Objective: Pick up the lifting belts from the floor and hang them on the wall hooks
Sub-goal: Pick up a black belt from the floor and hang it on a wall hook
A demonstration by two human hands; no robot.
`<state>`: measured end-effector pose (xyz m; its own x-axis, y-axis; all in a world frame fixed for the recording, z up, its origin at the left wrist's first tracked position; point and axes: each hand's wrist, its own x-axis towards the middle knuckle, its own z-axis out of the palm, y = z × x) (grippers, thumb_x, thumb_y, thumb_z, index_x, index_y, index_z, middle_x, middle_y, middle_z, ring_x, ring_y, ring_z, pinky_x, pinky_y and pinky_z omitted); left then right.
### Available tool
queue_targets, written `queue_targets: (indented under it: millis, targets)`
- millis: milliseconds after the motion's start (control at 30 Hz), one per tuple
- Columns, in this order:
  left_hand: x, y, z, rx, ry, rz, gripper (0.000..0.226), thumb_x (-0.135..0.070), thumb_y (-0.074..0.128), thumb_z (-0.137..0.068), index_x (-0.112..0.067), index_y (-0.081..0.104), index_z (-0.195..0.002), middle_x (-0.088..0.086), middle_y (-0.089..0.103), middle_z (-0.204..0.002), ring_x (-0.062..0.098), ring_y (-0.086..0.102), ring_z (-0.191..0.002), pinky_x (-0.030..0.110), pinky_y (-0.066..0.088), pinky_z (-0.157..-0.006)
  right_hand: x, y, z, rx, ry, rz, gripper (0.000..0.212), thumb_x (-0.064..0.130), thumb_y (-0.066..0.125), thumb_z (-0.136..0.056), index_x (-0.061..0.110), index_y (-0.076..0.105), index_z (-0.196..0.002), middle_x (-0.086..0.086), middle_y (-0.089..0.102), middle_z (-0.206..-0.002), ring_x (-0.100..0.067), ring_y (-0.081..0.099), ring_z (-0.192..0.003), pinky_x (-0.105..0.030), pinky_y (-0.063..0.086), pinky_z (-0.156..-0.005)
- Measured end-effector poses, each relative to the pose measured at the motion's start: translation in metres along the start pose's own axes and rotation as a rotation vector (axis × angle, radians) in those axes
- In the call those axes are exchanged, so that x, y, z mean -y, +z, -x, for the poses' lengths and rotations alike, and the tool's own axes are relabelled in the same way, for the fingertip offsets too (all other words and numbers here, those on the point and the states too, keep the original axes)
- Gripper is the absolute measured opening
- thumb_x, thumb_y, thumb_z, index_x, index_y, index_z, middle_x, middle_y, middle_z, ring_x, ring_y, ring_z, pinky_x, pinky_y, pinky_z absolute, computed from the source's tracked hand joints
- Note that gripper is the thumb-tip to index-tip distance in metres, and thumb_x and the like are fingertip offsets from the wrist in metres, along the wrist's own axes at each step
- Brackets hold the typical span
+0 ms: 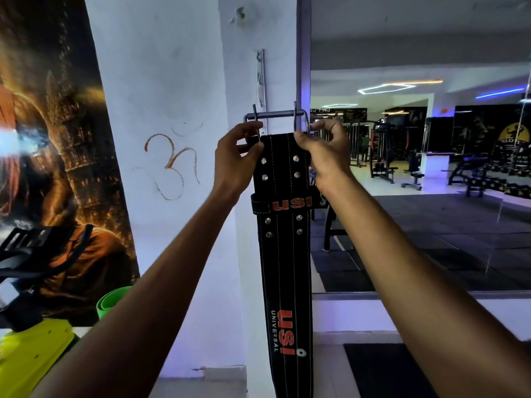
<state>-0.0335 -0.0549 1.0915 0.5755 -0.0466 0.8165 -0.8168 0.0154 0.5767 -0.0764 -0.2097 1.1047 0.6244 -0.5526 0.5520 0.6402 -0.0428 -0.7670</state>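
A black lifting belt (284,254) with orange "USI" lettering and metal studs hangs straight down in front of the white wall. Its steel buckle (275,114) with two prongs is at the top. My left hand (237,156) pinches the belt's upper left corner and the left prong. My right hand (326,150) grips the upper right corner at the buckle's right end. The buckle sits level with the bottom of a white vertical hook rail (260,81) on the wall, which carries several small hooks. Whether the buckle is caught on a hook cannot be seen.
A large dark poster (57,139) covers the wall on the left. Yellow-green gear (31,357), a green roll (113,303) and black straps (34,248) lie at lower left. A wall mirror (416,168) on the right reflects gym machines. A black floor mat (385,369) lies at lower right.
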Motion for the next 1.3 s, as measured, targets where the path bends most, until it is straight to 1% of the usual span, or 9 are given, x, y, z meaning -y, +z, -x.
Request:
queue_targets:
  millis: [133,300,400,533,633,733,833,967,1300]
  targets:
    - [0.004,-0.002,-0.001,0.02,-0.04,0.093,0.04,-0.001,0.065,-0.088,-0.019,0.059,-0.123,0.004,0.068,-0.11,0.019,0.069,-0.092,0.029,0.06,-0.078,0.0,-0.004,0.001,0.045,-0.104,0.074,0.028,-0.001,0.072,-0.08,0.01,0.063,-0.104,0.011,0.066,-0.073,0.005,0.062,-0.06,-0.02,0.052,-0.071]
    - [0.008,-0.001,-0.002,0.002,-0.093,0.053,0.039,-0.003,0.066,-0.089,-0.013,0.066,-0.127,0.004,0.072,-0.113,0.021,0.072,-0.09,0.038,0.062,-0.085,-0.002,-0.007,0.004,0.143,-0.209,0.206,0.037,0.001,0.066,-0.086,0.012,0.064,-0.121,0.002,0.068,-0.113,-0.005,0.062,-0.092,-0.016,0.052,-0.084]
    - [0.009,-0.002,0.001,-0.008,-0.105,0.005,0.025,-0.003,0.067,-0.088,-0.012,0.071,-0.111,0.002,0.073,-0.108,0.019,0.07,-0.09,0.04,0.062,-0.087,-0.002,-0.008,0.004,0.194,-0.255,0.256,0.032,-0.002,0.064,-0.087,0.008,0.065,-0.118,0.01,0.065,-0.099,0.006,0.058,-0.086,-0.007,0.049,-0.08]
    - [0.006,0.0,0.008,-0.034,0.002,-0.036,0.016,0.007,0.061,-0.084,-0.005,0.065,-0.093,-0.007,0.067,-0.09,0.001,0.065,-0.08,0.015,0.053,-0.08,-0.006,-0.008,0.006,0.215,-0.335,0.279,0.018,-0.005,0.063,-0.085,0.005,0.067,-0.1,0.006,0.067,-0.093,-0.009,0.061,-0.093,-0.03,0.054,-0.086]
    - [0.007,0.001,0.009,-0.023,0.011,-0.012,0.016,0.009,0.062,-0.083,-0.005,0.065,-0.091,-0.007,0.067,-0.087,0.001,0.065,-0.077,0.014,0.053,-0.078,-0.011,-0.01,0.004,0.218,-0.385,0.282,0.014,-0.004,0.064,-0.085,0.006,0.066,-0.095,0.008,0.065,-0.09,-0.01,0.062,-0.096,-0.026,0.056,-0.083]
    - [0.007,0.003,0.01,-0.029,-0.011,0.027,0.022,0.007,0.063,-0.084,-0.01,0.068,-0.096,-0.007,0.069,-0.094,0.008,0.069,-0.081,0.017,0.054,-0.078,-0.014,-0.016,0.003,0.234,-0.432,0.268,0.011,-0.003,0.065,-0.085,-0.001,0.065,-0.096,0.003,0.065,-0.09,-0.013,0.062,-0.093,-0.02,0.055,-0.076]
    - [0.005,0.009,0.008,-0.071,-0.017,0.043,0.029,0.006,0.063,-0.084,-0.01,0.069,-0.107,-0.005,0.07,-0.103,0.014,0.072,-0.088,0.016,0.056,-0.078,-0.017,-0.017,0.0,0.226,-0.46,0.243,0.012,0.0,0.067,-0.085,0.002,0.067,-0.097,0.006,0.066,-0.089,-0.024,0.065,-0.096,-0.031,0.057,-0.081]
    - [0.005,0.017,0.001,-0.089,-0.013,0.05,0.031,0.007,0.063,-0.085,-0.013,0.069,-0.109,-0.003,0.07,-0.106,0.016,0.073,-0.092,0.017,0.056,-0.078,-0.02,-0.019,-0.013,0.218,-0.455,0.219,0.014,0.005,0.07,-0.084,0.007,0.068,-0.098,0.007,0.067,-0.089,-0.014,0.065,-0.093,-0.036,0.056,-0.081]
    - [0.074,0.043,-0.058,-0.116,-0.03,0.007,0.039,0.008,0.066,-0.083,-0.013,0.069,-0.116,-0.002,0.07,-0.11,0.004,0.073,-0.082,0.019,0.057,-0.076,-0.077,0.001,-0.096,0.17,-0.485,0.235,0.023,0.007,0.073,-0.081,0.011,0.069,-0.104,0.009,0.067,-0.091,-0.01,0.064,-0.092,-0.022,0.056,-0.074]
